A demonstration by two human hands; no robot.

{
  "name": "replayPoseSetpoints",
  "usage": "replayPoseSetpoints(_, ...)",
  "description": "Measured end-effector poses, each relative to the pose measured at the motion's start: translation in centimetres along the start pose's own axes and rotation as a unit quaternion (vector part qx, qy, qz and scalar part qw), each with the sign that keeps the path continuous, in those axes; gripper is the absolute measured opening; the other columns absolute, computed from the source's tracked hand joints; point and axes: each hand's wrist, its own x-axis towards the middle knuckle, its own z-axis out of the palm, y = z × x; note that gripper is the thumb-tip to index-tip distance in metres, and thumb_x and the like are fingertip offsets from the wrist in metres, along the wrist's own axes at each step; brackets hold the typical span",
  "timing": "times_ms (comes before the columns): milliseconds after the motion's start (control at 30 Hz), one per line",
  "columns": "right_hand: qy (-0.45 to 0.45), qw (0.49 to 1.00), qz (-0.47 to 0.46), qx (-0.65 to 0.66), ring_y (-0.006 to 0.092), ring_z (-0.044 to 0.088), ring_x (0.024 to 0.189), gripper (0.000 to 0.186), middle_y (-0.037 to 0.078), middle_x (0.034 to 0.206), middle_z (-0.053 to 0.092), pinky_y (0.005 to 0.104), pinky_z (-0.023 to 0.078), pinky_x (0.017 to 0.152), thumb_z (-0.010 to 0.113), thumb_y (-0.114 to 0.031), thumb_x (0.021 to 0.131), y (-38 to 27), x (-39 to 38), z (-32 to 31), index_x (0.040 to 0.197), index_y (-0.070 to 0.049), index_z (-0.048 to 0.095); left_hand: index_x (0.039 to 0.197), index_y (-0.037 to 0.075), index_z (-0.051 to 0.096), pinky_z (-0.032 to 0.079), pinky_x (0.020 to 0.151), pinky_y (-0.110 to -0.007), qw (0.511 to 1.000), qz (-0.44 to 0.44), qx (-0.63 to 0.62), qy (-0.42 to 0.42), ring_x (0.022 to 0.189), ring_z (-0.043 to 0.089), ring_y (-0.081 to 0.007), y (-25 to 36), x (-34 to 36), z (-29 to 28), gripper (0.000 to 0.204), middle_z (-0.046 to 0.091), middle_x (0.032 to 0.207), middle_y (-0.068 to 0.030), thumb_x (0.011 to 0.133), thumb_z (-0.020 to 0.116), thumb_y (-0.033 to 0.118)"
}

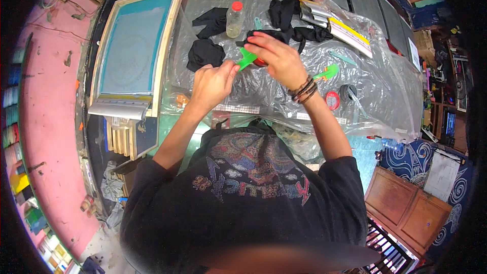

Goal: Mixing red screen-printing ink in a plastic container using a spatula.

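So we're standing over the big table (395,71) wrapped in crinkly clear plastic sheet (284,91), and that sheet is the first thing we're worrying about: it's looking loose and bunched, so anything wet that's dripping off the tool is probably going to slide and smear instead of staying put. The wooden-framed printing screen (133,45) with its blue-green mesh is lying just to the left of our hands, near enough that a stray flick could be landing on it. The black cloths (205,53) are sitting right behind our hands too, and they'd be soaking up a blob in no time. The clear bottle (234,19) with the red cap is standing upright between them, so a careless elbow could be tipping it.

Now the small stuff. We're pinching the green spatula (247,59) with the left hand (212,83), fingers closed on its handle end, blade pointing up and right. The right hand (276,60) is curling over a small red pot (260,62), mostly hiding it, so we can't tell how firm that grip is. The spatula blade is touching or just beside the pot. If the pot is slipping, it's spilling right there.
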Motion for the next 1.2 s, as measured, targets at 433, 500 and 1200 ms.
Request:
replayPoseSetpoints(433,0.028,0.983,0.181,0.007,0.0291,0.067,0.115,0.051,0.014,0.121,0.070,0.0337,0.052,0.099,0.057,0.015,0.077,8.1,-3.0,-4.1,0.122,-0.007,0.070,0.087,0.009,0.063,0.047,0.059,-0.043,0.999,-0.034,-0.033,0.020,0.056,0.061,-0.0356,0.5,-1.1,-0.5,0.027,0.061,0.061,-0.0134,0.102,0.055,0.030)
replayPoseSetpoints(500,0.126,0.945,0.267,0.139,0.0260,0.067,0.116,0.057,0.012,0.122,0.071,0.0336,0.051,0.101,0.053,0.017,0.074,9.0,-4.1,-5.0,0.123,-0.005,0.069,0.088,0.009,0.063,0.048,0.059,-0.043,0.999,-0.040,-0.031,0.016,0.056,0.062,-0.0359,0.5,-0.7,-0.6,0.027,0.061,0.061,-0.0134,0.102,0.055,0.030)
replayPoseSetpoints(1200,0.102,0.991,0.034,-0.077,0.0296,0.066,0.116,0.039,0.010,0.123,0.068,0.0374,0.058,0.092,0.063,0.004,0.078,1.3,-1.3,-1.5,0.114,-0.009,0.069,0.093,0.009,0.064,0.047,0.058,-0.046,0.998,-0.039,-0.054,0.025,0.057,0.062,-0.0366,1.4,-0.2,-0.4,0.027,0.060,0.059,-0.0134,0.103,0.053,0.031)
